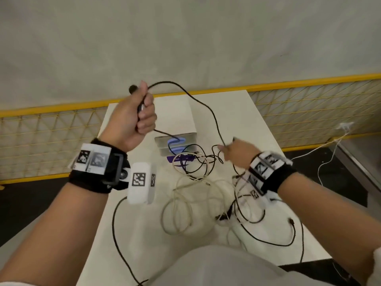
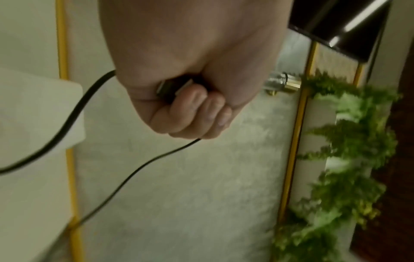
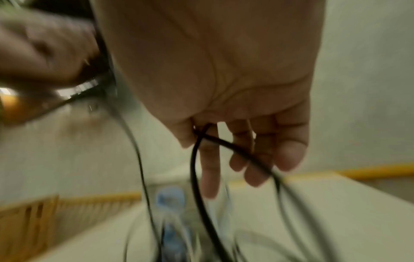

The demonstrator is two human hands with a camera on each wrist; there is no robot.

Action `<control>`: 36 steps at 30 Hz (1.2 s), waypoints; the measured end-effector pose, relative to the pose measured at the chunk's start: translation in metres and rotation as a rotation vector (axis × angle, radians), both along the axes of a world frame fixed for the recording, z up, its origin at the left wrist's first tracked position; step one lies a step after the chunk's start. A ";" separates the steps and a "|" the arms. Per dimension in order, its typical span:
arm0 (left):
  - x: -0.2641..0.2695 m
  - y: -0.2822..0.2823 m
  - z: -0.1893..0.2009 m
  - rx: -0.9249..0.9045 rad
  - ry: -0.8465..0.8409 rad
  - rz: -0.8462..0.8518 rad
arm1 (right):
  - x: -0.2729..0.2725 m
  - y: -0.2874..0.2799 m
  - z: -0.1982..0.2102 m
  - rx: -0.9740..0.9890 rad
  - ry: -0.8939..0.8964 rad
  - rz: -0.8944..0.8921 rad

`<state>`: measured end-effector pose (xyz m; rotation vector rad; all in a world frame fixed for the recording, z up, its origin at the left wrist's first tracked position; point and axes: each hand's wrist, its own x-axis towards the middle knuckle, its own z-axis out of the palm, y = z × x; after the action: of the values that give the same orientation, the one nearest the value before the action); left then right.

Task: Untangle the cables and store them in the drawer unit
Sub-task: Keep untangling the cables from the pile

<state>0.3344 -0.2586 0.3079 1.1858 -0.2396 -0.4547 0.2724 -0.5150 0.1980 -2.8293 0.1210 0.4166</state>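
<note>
My left hand [image 1: 142, 114] is raised above the white table [image 1: 257, 124] in a fist that grips a black cable [image 1: 206, 108], whose plug end pokes out above the thumb. In the left wrist view the fingers [image 2: 197, 106] curl round a metal connector. The cable arcs right and down to my right hand [image 1: 228, 150], which pinches it low over the table; in the right wrist view the black cable [image 3: 195, 159] runs between thumb and fingers [image 3: 257, 159]. A tangle of white and black cables [image 1: 195, 182] lies below both hands. The small white drawer unit [image 1: 181, 116] stands behind, with its drawers open and a blue cable [image 1: 175, 144] in the upper one.
A yellow mesh fence [image 1: 309, 108] runs behind the table, with a plain wall beyond. One black cable [image 1: 115, 234] hangs over the table's near edge by my lap. A white cord [image 1: 329, 153] lies on the dark floor at the right.
</note>
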 end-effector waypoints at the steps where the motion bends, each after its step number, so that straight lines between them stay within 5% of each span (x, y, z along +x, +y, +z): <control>1: -0.002 -0.002 -0.010 0.065 -0.016 0.008 | 0.007 -0.002 0.026 0.081 -0.090 -0.035; 4: -0.009 -0.009 -0.038 0.217 -0.070 0.029 | 0.020 -0.017 0.104 0.488 -0.277 -0.141; 8: -0.017 -0.018 -0.056 0.249 -0.079 0.053 | 0.010 -0.025 0.154 0.342 -0.436 -0.077; 13: -0.034 -0.042 -0.058 0.347 -0.239 0.000 | -0.005 -0.002 0.173 1.302 -0.234 0.076; 16: -0.046 -0.065 -0.054 0.333 -0.327 -0.120 | 0.001 0.010 0.169 1.531 -0.252 0.127; 21: -0.056 -0.091 -0.052 0.323 -0.285 0.007 | 0.005 0.022 0.117 1.337 -0.298 -0.033; 23: -0.053 -0.089 -0.049 0.249 -0.210 0.074 | -0.006 0.024 0.083 1.096 -0.167 0.002; 26: -0.044 -0.079 -0.042 0.186 -0.189 0.158 | -0.036 0.031 0.015 0.982 0.213 0.163; 28: -0.033 -0.068 -0.041 0.162 -0.193 0.235 | -0.057 0.031 -0.023 0.858 0.302 0.218; 33: -0.028 -0.047 -0.051 0.070 -0.157 0.394 | -0.076 0.004 -0.040 0.835 -0.008 -0.026; 36: -0.018 -0.036 -0.050 -0.061 -0.073 0.489 | -0.077 -0.006 -0.025 1.024 -0.259 -0.105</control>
<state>0.3167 -0.2945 0.2575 1.1556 -0.0209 0.0239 0.1950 -0.5214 0.1727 -1.8283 -0.0055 0.0390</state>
